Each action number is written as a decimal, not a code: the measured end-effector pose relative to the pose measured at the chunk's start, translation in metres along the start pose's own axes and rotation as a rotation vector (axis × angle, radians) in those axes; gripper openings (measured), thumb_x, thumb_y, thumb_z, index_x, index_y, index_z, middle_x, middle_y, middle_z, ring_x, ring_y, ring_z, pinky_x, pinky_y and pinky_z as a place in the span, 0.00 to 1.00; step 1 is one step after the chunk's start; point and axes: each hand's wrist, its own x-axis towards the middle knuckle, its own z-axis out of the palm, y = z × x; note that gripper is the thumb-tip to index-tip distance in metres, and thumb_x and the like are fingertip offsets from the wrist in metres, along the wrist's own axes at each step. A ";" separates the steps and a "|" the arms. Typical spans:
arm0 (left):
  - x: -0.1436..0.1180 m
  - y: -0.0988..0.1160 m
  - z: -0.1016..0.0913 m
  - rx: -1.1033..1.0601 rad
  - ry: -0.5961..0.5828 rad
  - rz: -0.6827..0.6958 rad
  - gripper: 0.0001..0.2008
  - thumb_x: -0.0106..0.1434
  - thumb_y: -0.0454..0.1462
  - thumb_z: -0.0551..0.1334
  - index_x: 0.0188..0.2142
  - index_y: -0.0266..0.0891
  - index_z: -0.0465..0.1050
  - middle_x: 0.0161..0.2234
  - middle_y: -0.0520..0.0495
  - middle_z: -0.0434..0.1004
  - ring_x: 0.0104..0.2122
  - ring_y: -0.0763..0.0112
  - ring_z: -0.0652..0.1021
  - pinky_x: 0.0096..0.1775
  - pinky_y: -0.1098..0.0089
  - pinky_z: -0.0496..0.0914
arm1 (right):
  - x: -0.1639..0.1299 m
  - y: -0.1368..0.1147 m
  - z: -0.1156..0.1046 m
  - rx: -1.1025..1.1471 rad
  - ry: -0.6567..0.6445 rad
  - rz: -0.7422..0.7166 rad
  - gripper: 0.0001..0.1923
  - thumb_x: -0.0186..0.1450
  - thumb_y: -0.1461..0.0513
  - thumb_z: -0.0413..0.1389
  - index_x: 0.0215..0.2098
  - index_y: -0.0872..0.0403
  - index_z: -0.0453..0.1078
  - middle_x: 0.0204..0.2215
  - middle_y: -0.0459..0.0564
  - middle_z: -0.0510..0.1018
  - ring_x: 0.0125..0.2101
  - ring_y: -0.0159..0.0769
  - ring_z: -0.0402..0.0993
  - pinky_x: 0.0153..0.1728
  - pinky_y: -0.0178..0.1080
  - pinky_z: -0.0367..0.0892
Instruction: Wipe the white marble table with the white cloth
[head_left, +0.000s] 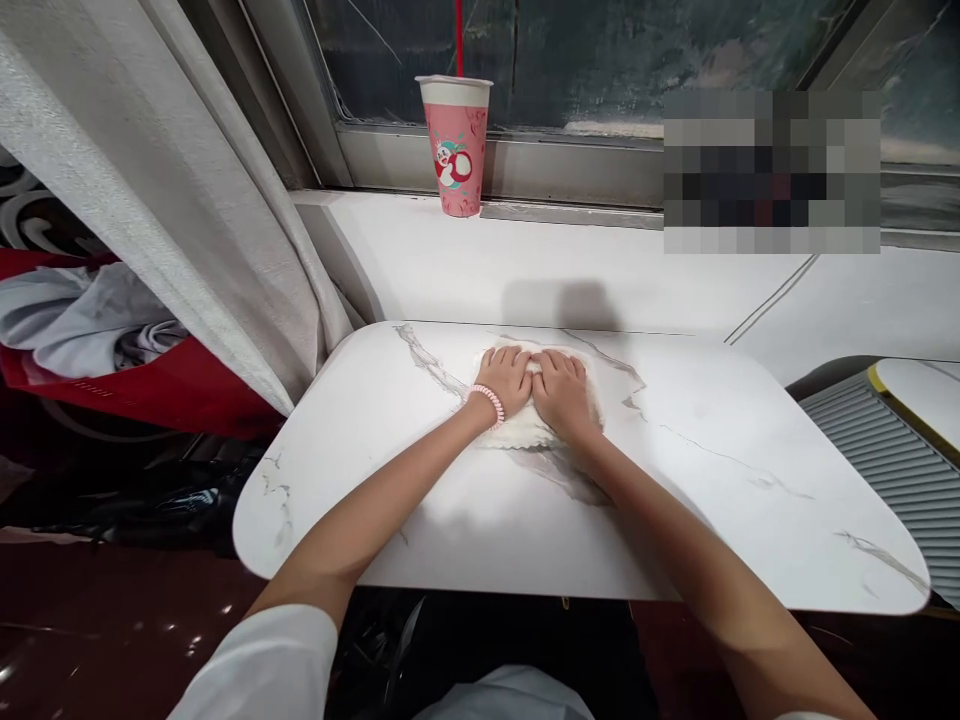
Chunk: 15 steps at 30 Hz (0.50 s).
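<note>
Two hands, the left hand [506, 382] and the right hand [561, 394], lie side by side, palms down on a cream cloth [517, 435], fingers extended, neither clenched. It lies on the marbled tabletop [337, 430], near the far edge. Even pressure through both palms should work best, keeping the wavy near edge from bunching.

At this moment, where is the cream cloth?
In the head view, the cream cloth lies centrally on the white table, near its far edge, beneath the left hand and right hand.
</note>
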 end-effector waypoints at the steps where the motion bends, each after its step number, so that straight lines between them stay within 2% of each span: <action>1: 0.007 -0.005 0.001 -0.004 -0.002 -0.001 0.18 0.68 0.35 0.49 0.54 0.37 0.68 0.58 0.39 0.70 0.60 0.59 0.67 0.63 0.54 0.55 | 0.007 0.001 0.003 0.014 0.008 0.004 0.19 0.66 0.68 0.44 0.50 0.55 0.70 0.53 0.56 0.75 0.55 0.45 0.66 0.61 0.49 0.49; 8: 0.036 -0.051 -0.001 0.003 0.017 -0.026 0.20 0.69 0.35 0.48 0.56 0.37 0.67 0.59 0.39 0.69 0.59 0.60 0.68 0.63 0.56 0.55 | 0.055 -0.020 0.030 0.030 0.023 0.006 0.16 0.65 0.68 0.45 0.46 0.55 0.70 0.47 0.56 0.77 0.51 0.45 0.67 0.59 0.49 0.50; 15: 0.028 -0.111 -0.013 0.053 0.024 -0.080 0.21 0.69 0.36 0.47 0.58 0.36 0.66 0.59 0.38 0.69 0.60 0.59 0.67 0.63 0.55 0.56 | 0.079 -0.067 0.055 0.025 -0.029 -0.056 0.15 0.68 0.66 0.45 0.48 0.57 0.70 0.49 0.57 0.75 0.53 0.46 0.65 0.62 0.49 0.48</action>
